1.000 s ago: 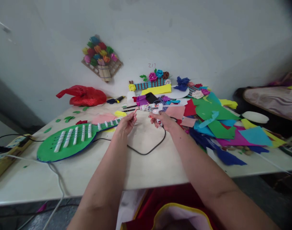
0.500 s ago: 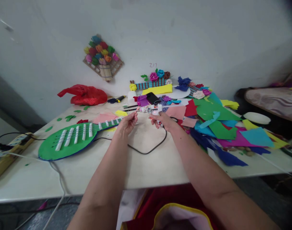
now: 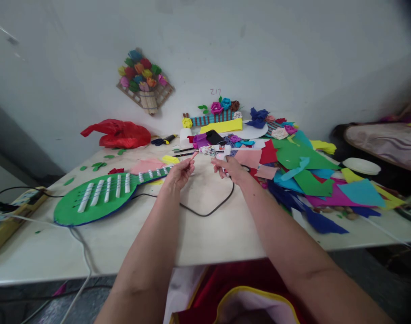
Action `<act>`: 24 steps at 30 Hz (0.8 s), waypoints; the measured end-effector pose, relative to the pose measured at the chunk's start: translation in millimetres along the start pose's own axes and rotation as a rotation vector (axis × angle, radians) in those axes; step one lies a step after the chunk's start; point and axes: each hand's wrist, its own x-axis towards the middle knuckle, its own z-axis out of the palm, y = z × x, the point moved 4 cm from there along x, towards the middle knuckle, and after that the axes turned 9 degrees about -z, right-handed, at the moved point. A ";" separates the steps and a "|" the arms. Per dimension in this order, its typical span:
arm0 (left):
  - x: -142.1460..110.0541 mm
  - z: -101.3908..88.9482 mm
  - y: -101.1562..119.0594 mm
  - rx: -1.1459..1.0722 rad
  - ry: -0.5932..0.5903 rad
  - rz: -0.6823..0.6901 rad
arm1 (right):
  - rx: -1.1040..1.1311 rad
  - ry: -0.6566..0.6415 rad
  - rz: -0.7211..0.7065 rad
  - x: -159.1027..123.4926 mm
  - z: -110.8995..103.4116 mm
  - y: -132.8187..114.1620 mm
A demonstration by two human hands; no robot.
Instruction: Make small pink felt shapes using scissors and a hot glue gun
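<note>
My right hand (image 3: 230,168) is wrapped round the grip of a white hot glue gun (image 3: 226,152). Its speckled front end points left, and a clear glue stick (image 3: 246,149) sticks out of its back. A black cord (image 3: 222,206) runs from the gun down across the table. Between pinched fingertips, my left hand (image 3: 181,173) holds a small pink paper piece (image 3: 194,155), close to the gun's nozzle. Whether nozzle and paper touch, I cannot tell. Beside my left hand lies a green lute-shaped craft piece (image 3: 104,198) with white paper rolls across it.
Coloured paper sheets (image 3: 296,157) pile up on the right. At the back are a red plastic bag (image 3: 119,134), scissors (image 3: 164,140), a black phone (image 3: 214,137) and paper flowers (image 3: 217,108). A power strip (image 3: 19,211) lies on the left edge. Green paper leaves (image 3: 99,166) are scattered.
The glue gun has shifted slightly right and up in my right hand. The pink paper in my left fingers shows more clearly now. My left hand has barely moved.
</note>
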 end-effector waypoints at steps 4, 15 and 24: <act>2.3 -1.1 0.2 -0.005 -0.030 0.009 | -0.022 -0.065 0.006 -1.8 2.4 -0.9; -3.9 2.9 -0.8 0.010 -0.038 -0.016 | -0.007 -0.006 0.004 0.1 -1.7 2.1; -3.1 5.0 -4.2 0.229 -0.193 -0.019 | 0.128 0.222 0.002 1.6 -8.5 1.3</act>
